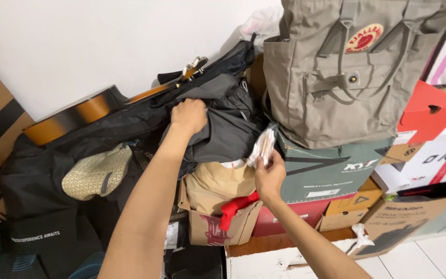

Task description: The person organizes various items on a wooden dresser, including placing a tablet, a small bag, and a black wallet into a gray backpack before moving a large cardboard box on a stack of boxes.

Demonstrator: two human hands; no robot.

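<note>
Grey backpack (347,77) (red round badge)

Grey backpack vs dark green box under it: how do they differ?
The grey backpack is soft fabric with straps and a round red badge; the dark green box is rigid card with flat printed sides. The backpack sits on top, the box carries it. The backpack looks taller; the box is low and wide. Neither the left hand nor the right hand touches the backpack.
</note>
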